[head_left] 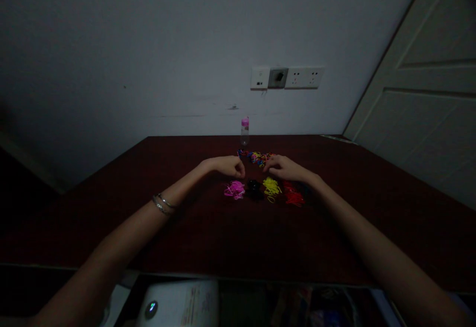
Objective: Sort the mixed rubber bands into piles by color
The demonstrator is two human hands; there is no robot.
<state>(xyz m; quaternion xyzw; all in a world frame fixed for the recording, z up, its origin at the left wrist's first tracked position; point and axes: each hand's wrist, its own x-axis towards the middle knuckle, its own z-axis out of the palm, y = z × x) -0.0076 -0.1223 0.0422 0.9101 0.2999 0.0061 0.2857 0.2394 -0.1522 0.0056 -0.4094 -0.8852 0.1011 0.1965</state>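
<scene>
My left hand (229, 166) is curled into a loose fist just behind a pile of pink rubber bands (234, 190); whatever its fingers hold, if anything, is hidden. At the near edge of a mixed, multicoloured heap of rubber bands (257, 157), my right hand (287, 168) has its fingertips bent down and slightly apart, with no band visible between them. In front of the hands lie sorted piles: black bands (254, 187), yellow bands (271, 188) and red bands (293, 195). Dark bands beside the red ones are partly hidden under my right wrist.
A clear bottle with a pink cap (244, 133) stands behind the mixed heap on the dark red table (208, 238). Wall sockets (286, 78) are above it, and a white door (424, 89) is at right. Below the table edge is an open drawer with a white box (178, 304).
</scene>
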